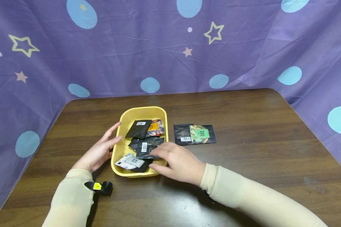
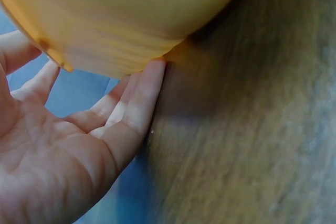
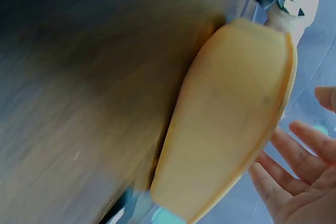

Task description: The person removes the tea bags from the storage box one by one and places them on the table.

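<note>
A yellow plastic bin [image 1: 127,117] stands on the table with several small flat packets inside. Among them are a black packet [image 1: 138,128] with a barcode, a packet with an orange label [image 1: 156,127], another dark barcoded packet [image 1: 148,147] and a white patterned packet [image 1: 129,161]. My left hand [image 1: 95,153] touches the bin's left side, its fingertips against the outer wall [image 2: 131,19] in the left wrist view. Over the right rim reaches my right hand [image 1: 179,163], fingers spread above the packets; whether they touch the dark packet I cannot tell.
Right of the bin, a green-labelled packet [image 1: 201,134] and a black barcoded packet [image 1: 182,135] lie overlapping on the brown wooden table [image 1: 253,138]. A purple patterned curtain [image 1: 164,66] hangs behind the table. A black strap device [image 1: 100,187] is on the left wrist.
</note>
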### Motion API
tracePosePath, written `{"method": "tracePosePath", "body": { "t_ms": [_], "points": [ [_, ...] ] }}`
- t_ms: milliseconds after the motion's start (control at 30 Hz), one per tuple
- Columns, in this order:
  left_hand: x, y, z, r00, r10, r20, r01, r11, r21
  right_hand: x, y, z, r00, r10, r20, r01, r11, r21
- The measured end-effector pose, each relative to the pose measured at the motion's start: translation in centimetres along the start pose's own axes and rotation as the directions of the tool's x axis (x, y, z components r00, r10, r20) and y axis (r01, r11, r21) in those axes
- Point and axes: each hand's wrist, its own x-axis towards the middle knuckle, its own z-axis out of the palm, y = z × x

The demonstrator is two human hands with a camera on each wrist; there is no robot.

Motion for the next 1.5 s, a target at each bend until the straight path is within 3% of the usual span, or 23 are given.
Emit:
{"method": "tracePosePath", "body": {
  "t_ms": [167,433,767,1267,1500],
  "points": [
    [0.0,0.0,0.1,1.0,-0.003,-0.002,0.003,1.0,-0.006,0.7,-1.1,0.8,0.999,0.004,0.053,-0.005,1.0,0.005],
    [0.0,0.0,0.0,1.0,0.002,0.0,-0.002,1.0,0.009,2.0,-1.9,1.7,0.984,0.096,0.15,-0.099,0.995,0.015],
    [0.0,-0.1,0.0,1.0,-0.001,0.001,0.001,1.0,0.006,3.1,-2.2,2.9,0.971,0.085,0.223,-0.062,0.992,-0.109],
    [0.0,0.0,0.0,1.0,-0.014,0.0,0.014,1.0,0.005,3.2,-2.6,4.3,0.95,0.175,0.258,-0.112,0.964,-0.239],
    [0.0,0.0,0.0,1.0,-0.011,0.001,0.011,1.0,0.013,3.2,-2.5,4.5,0.957,0.167,0.236,-0.108,0.963,-0.245]
  ]
}}
